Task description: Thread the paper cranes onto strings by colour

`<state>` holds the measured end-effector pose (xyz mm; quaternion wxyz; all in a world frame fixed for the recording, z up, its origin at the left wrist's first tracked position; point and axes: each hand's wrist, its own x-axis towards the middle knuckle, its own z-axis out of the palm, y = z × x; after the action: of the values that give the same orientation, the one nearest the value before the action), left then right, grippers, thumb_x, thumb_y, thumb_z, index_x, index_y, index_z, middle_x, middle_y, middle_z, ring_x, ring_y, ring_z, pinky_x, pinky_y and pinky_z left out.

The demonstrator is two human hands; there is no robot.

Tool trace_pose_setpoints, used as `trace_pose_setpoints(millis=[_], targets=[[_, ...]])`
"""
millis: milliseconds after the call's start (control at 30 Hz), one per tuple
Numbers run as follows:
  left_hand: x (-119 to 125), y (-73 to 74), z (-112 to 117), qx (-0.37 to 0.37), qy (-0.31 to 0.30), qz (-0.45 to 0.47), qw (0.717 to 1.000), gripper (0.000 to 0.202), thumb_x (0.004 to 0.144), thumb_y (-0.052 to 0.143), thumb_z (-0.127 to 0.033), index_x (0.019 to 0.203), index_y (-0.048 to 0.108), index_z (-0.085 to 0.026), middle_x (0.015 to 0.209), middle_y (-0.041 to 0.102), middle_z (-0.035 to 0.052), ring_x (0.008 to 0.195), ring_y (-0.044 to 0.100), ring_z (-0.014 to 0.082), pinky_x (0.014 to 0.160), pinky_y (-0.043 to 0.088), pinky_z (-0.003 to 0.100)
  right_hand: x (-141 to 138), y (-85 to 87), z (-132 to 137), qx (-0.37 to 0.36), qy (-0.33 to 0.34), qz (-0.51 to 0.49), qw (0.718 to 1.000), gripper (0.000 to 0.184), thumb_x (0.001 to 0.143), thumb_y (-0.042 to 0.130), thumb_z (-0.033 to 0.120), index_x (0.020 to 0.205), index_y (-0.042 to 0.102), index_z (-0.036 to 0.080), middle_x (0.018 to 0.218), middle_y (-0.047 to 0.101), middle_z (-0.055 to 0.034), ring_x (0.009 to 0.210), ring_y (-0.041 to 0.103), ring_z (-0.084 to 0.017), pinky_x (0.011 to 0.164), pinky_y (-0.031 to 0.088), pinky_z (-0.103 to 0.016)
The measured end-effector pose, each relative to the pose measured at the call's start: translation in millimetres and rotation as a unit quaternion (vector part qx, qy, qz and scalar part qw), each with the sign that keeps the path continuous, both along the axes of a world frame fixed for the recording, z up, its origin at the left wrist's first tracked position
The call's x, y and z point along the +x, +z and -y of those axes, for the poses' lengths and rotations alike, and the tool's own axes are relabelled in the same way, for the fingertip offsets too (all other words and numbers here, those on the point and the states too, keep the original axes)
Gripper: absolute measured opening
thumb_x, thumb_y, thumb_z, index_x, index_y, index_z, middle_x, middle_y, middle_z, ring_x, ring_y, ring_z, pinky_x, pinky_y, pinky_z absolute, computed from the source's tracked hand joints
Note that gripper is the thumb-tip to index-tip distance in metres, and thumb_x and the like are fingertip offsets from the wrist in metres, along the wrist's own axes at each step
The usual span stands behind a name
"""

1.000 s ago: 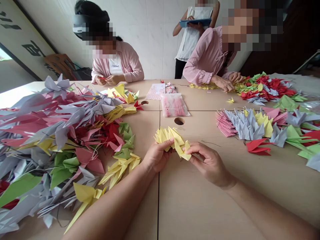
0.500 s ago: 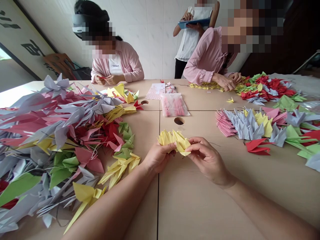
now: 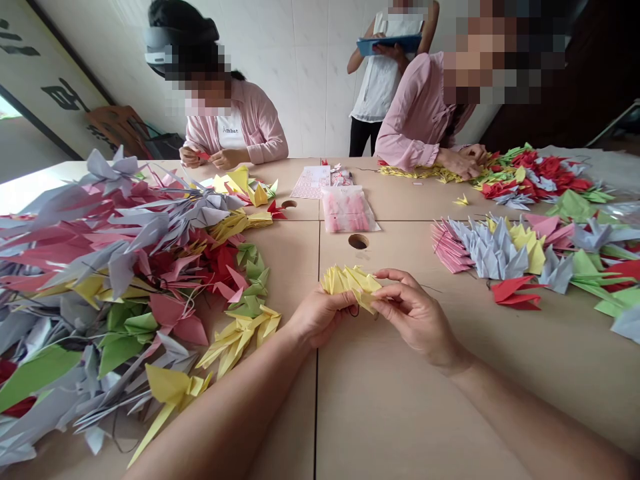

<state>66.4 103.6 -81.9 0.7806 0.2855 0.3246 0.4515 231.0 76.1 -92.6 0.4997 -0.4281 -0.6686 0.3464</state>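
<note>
A bunch of yellow paper cranes (image 3: 349, 280) is held just above the wooden table (image 3: 400, 413), between both my hands. My left hand (image 3: 317, 317) grips the bunch from below on its left side, fingers curled round it. My right hand (image 3: 417, 317) pinches the right end of the bunch with thumb and fingers closed. A thin dark thread (image 3: 356, 312) loops beneath the cranes where the two hands meet.
A big heap of grey, pink, green and yellow cranes (image 3: 110, 267) fills the left. Rows of strung cranes (image 3: 505, 250) lie right. A clear bag (image 3: 347, 210) and a table hole (image 3: 358, 241) sit ahead. Two seated people (image 3: 230, 127) fold paper across the table; one stands with a tablet (image 3: 387, 44).
The yellow bunch has been squeezed flatter and lowered slightly toward the table. My right hand has moved in closer to the left and its fingers have tightened on the bunch's end.
</note>
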Motion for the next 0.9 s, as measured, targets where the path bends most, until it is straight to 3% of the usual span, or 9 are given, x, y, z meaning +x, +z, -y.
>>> trace_pose_setpoints(millis=[133, 233, 433, 533, 667, 900], targets=[[0.0, 0.8, 0.1, 0.013, -0.016, -0.009, 1.0, 0.03, 0.054, 0.083, -0.018, 0.076, 0.064, -0.012, 0.074, 0.061, 0.0008, 0.062, 0.052, 0.0079, 0.055, 0.039, 0.021, -1.7, 1.5, -1.8, -0.088, 0.013, -0.073, 0.993, 0.02, 0.083, 0.063, 0.024, 0.101, 0.054, 0.026, 0.097, 0.062, -0.0027, 0.079, 0.063, -0.013, 0.066, 0.054, -0.026], [-1.2, 0.0, 0.5, 0.002, -0.042, 0.006, 0.999, 0.03, 0.059, 0.083, -0.02, 0.083, 0.066, -0.012, 0.083, 0.063, 0.0028, 0.069, 0.055, 0.0091, 0.058, 0.042, 0.021, -0.4, 3.7, -3.8, -0.151, 0.009, -0.099, 0.983, 0.035, 0.081, 0.066, 0.027, 0.111, 0.048, 0.025, 0.078, 0.063, 0.0019, 0.069, 0.062, -0.012, 0.066, 0.052, -0.027], [-3.4, 2.7, -1.1, -0.066, -0.046, 0.064, 0.995, 0.037, 0.076, 0.067, -0.047, 0.095, 0.065, -0.015, 0.087, 0.064, 0.0051, 0.068, 0.059, 0.0104, 0.063, 0.05, 0.022, 2.8, 6.1, -9.5, -0.205, 0.017, -0.148, 0.967, 0.028, 0.078, 0.066, 0.032, 0.102, 0.061, 0.018, 0.089, 0.064, -0.0039, 0.076, 0.058, -0.014, 0.064, 0.051, -0.026], [-4.2, 6.0, -2.9, -0.09, -0.039, 0.082, 0.992, 0.044, 0.079, 0.059, -0.055, 0.097, 0.063, -0.016, 0.086, 0.065, 0.0068, 0.068, 0.061, 0.0131, 0.063, 0.053, 0.024, 2.2, 5.8, -10.2, -0.207, 0.011, -0.174, 0.963, 0.031, 0.077, 0.067, 0.032, 0.105, 0.06, 0.02, 0.086, 0.064, -0.0026, 0.073, 0.058, -0.014, 0.062, 0.051, -0.026], [-5.0, 5.7, -3.4, -0.069, -0.043, 0.097, 0.992, 0.035, 0.082, 0.06, -0.045, 0.1, 0.064, -0.015, 0.091, 0.065, 0.007, 0.072, 0.061, 0.0122, 0.067, 0.053, 0.023, 1.6, 2.4, -9.6, -0.186, 0.005, -0.192, 0.963, 0.04, 0.077, 0.068, 0.03, 0.113, 0.054, 0.024, 0.076, 0.061, 0.0018, 0.07, 0.058, -0.013, 0.061, 0.051, -0.026], [-5.2, 0.6, -2.8, -0.023, -0.03, 0.083, 0.996, 0.026, 0.082, 0.063, -0.036, 0.098, 0.067, -0.015, 0.098, 0.066, 0.0056, 0.08, 0.061, 0.0115, 0.072, 0.052, 0.022, 3.1, -2.5, -10.2, -0.145, 0.004, -0.136, 0.98, 0.025, 0.078, 0.068, 0.028, 0.099, 0.053, 0.024, 0.083, 0.064, 0.0015, 0.071, 0.06, -0.012, 0.066, 0.052, -0.027]])
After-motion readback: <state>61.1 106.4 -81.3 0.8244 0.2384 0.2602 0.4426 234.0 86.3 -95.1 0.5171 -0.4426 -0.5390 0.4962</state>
